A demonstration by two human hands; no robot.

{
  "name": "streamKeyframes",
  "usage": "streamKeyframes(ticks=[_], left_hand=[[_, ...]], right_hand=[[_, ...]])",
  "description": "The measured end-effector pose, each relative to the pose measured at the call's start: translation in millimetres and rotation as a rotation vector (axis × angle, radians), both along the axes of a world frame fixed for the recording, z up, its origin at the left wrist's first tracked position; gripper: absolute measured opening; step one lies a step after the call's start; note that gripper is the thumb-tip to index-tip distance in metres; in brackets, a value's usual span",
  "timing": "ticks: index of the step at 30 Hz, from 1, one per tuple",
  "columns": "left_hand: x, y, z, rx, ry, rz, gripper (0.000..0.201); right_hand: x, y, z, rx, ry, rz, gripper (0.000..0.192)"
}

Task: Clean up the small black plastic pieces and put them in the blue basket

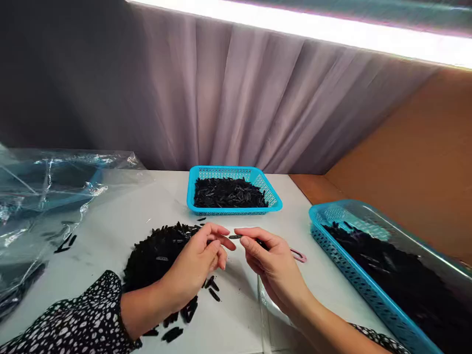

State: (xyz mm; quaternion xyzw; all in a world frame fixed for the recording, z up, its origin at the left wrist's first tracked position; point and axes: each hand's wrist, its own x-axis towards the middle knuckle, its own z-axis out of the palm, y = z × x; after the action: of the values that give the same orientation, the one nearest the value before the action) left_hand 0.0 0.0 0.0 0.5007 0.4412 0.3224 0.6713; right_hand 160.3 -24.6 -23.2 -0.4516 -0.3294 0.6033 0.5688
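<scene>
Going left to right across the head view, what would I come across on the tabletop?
Clear plastic, heap of black pieces, left hand, right hand, nearer blue basket.

One camera sits on that person's head over there, facing forward and down over the nearby left hand and right hand toward the grey curtain.

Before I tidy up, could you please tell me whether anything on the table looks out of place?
A few loose black pieces lie near the clear plastic at the left, apart from the main pile, so they look stray. I see no obvious damage.
</scene>
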Motion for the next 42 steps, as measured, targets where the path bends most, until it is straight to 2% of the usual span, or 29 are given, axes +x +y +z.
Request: streamKeyframes(ticks=[6,10,14,20,22,24,26,28,30,32,39,42], left_hand=[[-1,-1,2.5,0.001,-0.038,0.058,0.017],[-3,-2,7.9,-0.031,-0.179,0.096,0.031],[-5,-4,9.7,-0.079,-0.288,0.049,0.044],[-6,-6,4.8,0.006,-0.285,-0.030,0.048],[-6,-7,2.2,0.031,-0.252,-0.056,0.049],[-5,-7,0.1,0.039,-0.229,-0.080,0.051],[-4,-7,-1.0,0.020,-0.242,-0.108,0.055],[-3,-7,-0.5,-0.010,-0.274,-0.129,0.060],[-2,-7,1.1,-0.028,-0.279,-0.096,0.062],[-2,-6,3.0,-0.026,-0.248,-0.020,0.059],[-3,3,2.4,-0.096,-0.089,0.201,0.019],[-1,3,0.9,-0.156,-0.082,0.212,0.026]], right_hand=[[-2,1,0.9,0.022,0.000,0.010,0.033],[-5,-1,4.6,0.006,0.159,0.036,0.029],[-9,-2,6.8,-0.053,0.188,0.125,0.034],[-15,-6,5.5,-0.068,0.142,0.212,0.026],[-18,-9,3.5,-0.016,0.050,0.244,0.025],[-20,-10,1.7,0.109,-0.087,0.256,0.022],[-19,-11,0.4,0.253,-0.226,0.214,0.019],[-17,-11,-0.7,0.322,-0.324,0.131,0.019],[-13,-10,-2.4,0.299,-0.332,0.078,0.021],[-10,-8,-4.0,0.224,-0.241,0.067,0.024],[-10,-3,1.8,0.015,0.042,0.059,0.034],[-10,-3,5.1,-0.029,0.091,0.054,0.035]])
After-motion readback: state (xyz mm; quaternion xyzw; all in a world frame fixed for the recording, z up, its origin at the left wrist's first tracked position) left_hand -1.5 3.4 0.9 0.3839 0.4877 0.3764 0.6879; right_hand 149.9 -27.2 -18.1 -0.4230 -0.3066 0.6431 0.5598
